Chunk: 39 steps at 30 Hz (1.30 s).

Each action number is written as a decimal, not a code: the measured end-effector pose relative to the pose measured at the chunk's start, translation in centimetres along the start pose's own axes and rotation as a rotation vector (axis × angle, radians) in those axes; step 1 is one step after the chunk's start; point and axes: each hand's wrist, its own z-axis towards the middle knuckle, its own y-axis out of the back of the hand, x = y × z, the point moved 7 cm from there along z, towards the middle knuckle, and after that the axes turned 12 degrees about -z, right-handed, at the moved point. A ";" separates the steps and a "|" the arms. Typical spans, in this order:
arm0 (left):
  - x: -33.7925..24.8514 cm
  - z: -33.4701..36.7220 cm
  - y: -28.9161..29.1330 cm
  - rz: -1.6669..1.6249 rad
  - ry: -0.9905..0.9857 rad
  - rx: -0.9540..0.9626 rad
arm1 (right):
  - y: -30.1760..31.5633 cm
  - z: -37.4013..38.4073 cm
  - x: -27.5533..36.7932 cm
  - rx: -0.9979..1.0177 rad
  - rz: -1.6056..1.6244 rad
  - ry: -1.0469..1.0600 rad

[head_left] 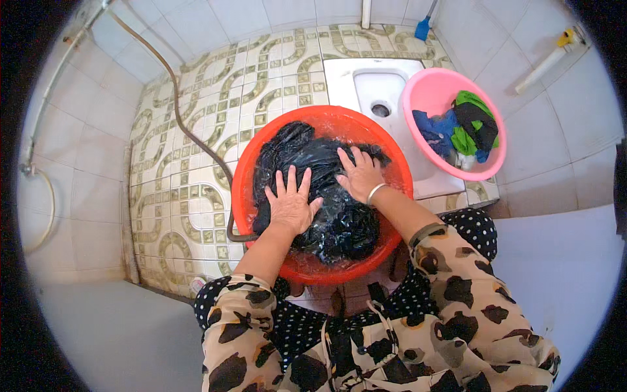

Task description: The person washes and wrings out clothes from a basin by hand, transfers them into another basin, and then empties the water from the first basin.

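A large red basin (245, 157) stands in front of me, with wet black clothes (307, 153) lying in water inside it. My left hand (290, 204) rests on the clothes near the basin's left side, palm down and fingers spread. Farther right, my right hand (360, 173) also lies on the dark cloth, its fingers stretched apart and a pale bangle at the wrist. Neither hand grips anything. Parts of the clothes are under water or under my hands.
A pink basin (418, 91) holding blue, green and black clothes leans at the right, over a white squat toilet (339, 75). A brown hose (189, 130) runs across the tiled floor to the red basin's left rim. A yellow-handled tap (567, 37) is on the right wall.
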 end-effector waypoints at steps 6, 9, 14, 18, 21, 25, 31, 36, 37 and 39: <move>-0.3 2.6 -2.5 -0.009 -0.005 0.022 | -1.7 2.4 -0.3 0.072 -0.006 0.076; -0.6 3.3 -2.3 -0.056 0.036 0.061 | -2.0 2.7 -0.7 0.121 0.114 0.033; 0.7 4.5 -2.5 -0.078 0.112 0.109 | 0.9 2.0 -0.4 -0.060 0.199 -0.066; 2.5 5.2 0.8 -0.163 0.044 -0.033 | 1.4 1.4 -0.9 0.164 0.211 -0.106; 3.8 4.3 2.7 -0.338 0.204 0.038 | 1.0 1.0 -1.1 0.094 0.403 -0.038; 1.3 2.1 7.8 -0.591 0.087 -0.065 | 1.9 -0.3 -1.6 0.034 0.543 -0.031; -4.4 -3.4 14.5 -1.412 -0.363 -0.137 | 3.6 -0.8 -1.9 -0.096 0.465 0.010; 0.5 -3.0 9.3 -2.356 -0.204 -0.048 | 2.6 0.9 -4.5 -0.178 1.255 -0.004; 1.1 -2.7 8.1 -2.352 -0.198 -0.058 | 3.5 0.7 -3.7 -0.172 1.261 0.003; 0.6 -1.2 3.8 -2.490 0.190 -0.127 | 3.5 0.7 -2.1 -0.047 1.945 0.026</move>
